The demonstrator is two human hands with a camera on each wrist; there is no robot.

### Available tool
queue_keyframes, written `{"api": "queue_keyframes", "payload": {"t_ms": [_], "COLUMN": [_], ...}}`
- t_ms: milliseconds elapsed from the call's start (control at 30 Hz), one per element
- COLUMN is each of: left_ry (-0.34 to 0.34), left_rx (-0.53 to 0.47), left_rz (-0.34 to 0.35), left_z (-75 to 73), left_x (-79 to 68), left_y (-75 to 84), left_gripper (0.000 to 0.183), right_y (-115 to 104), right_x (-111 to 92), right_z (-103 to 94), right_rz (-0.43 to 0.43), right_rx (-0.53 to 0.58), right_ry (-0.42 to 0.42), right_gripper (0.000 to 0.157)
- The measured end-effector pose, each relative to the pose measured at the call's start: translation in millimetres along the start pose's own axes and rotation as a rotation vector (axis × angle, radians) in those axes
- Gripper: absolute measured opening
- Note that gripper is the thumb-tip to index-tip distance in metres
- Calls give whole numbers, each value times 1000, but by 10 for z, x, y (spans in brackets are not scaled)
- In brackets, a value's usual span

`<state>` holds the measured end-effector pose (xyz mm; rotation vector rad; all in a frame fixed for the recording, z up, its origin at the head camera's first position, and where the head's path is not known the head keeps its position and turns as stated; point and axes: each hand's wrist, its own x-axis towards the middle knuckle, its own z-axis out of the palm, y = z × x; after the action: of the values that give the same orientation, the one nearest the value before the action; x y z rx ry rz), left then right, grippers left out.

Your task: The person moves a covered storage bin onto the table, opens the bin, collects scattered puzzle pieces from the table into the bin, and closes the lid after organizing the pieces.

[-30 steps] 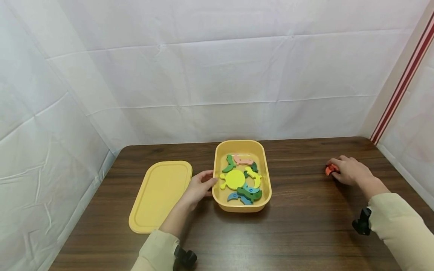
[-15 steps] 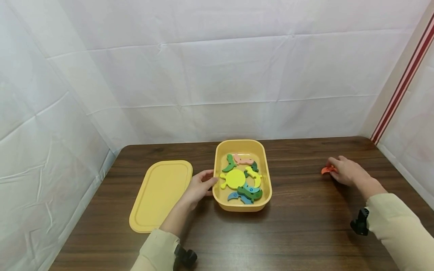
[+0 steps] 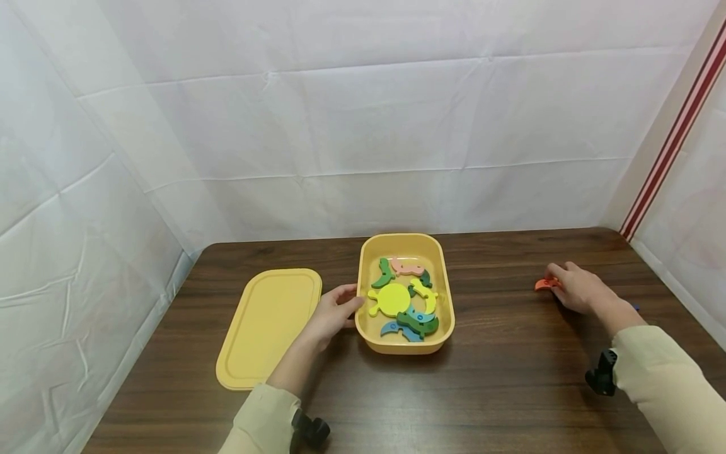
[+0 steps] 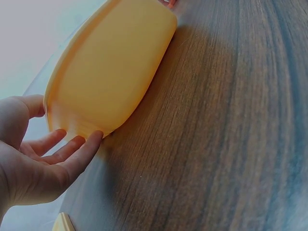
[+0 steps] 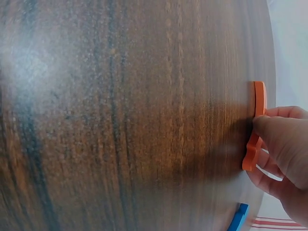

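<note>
In the head view my left hand (image 3: 334, 309) is at the left side of an open yellow plastic box (image 3: 363, 271). Its thumb lies over the rim; in the left wrist view the fingers (image 4: 79, 154) touch the outer wall. Inside the box lie several animal-shaped toy blocks, among them a yellow round-bodied one (image 3: 393, 300), a pink one (image 3: 407, 269) and a green one (image 3: 418, 325). Far to the right, my right hand (image 3: 578, 290) pinches an orange curved toy block (image 5: 260, 98) between thumb and fingers, low over the table. The fingers cover its middle.
A yellow lid (image 3: 272, 328) lies flat to the left of the box. Close to the right wrist, mostly hidden by it in the head view, a blue block (image 5: 238, 217) is on the dark wood table (image 3: 505, 378). White cloth (image 3: 363, 126) hangs behind the table.
My right hand has shifted slightly to the left with the orange toy block, which has turned and shows more of its tip. A bit of the blue block now shows by the wrist. The left hand stays put.
</note>
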<state>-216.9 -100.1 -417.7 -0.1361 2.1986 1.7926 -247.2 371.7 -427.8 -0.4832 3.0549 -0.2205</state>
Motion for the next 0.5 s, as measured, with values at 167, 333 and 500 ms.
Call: {"api": "queue_keyframes", "payload": {"t_ms": [167, 333, 500], "left_ry": [-1, -6, -16], "left_rx": [-1, -5, -14], "left_rz": [1, -6, 12], "left_z": [-3, -8, -14], "left_x": [-5, -3, 2], "left_y": [2, -1, -7], "left_gripper": [42, 42, 43], "right_y": [5, 9, 7], "right_x": [10, 18, 30], "right_z": [6, -3, -37], "right_rz": [8, 6, -23], "right_rx": [-5, -9, -20], "right_ry": [-22, -30, -1], "right_gripper": [21, 20, 19]}}
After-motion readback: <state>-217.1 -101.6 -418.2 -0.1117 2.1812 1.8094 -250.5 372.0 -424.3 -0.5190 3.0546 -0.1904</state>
